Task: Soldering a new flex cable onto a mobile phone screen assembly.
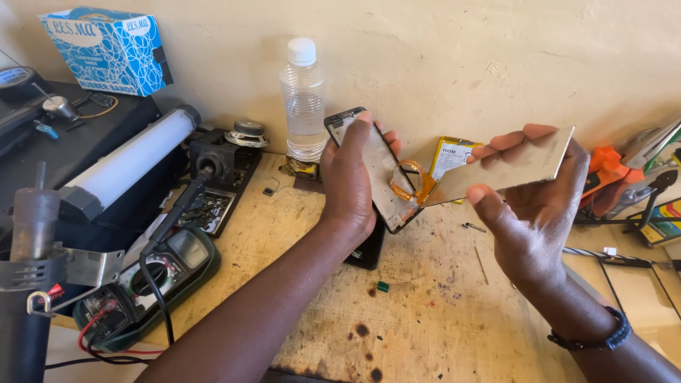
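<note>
Metal-backed phone frame (369,167) gripped in left hand (347,188), right hand (528,206) pinching screen panel (507,169), water bottle (303,99) behind

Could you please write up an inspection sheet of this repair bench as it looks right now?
Surface: worn wooden bench top with dark burn spots.
Job's things: phone frame and flat metal-backed panel, joined by an orange flex ribbon.
Clutter: water bottle, multimeter, tube lamp, yellow battery, blue box, small screws.
Grippers: left hand grips the frame; right hand holds the panel tilted.
Cables: black lead and red wire over the multimeter.
Surroundings: cream plaster wall.
</note>
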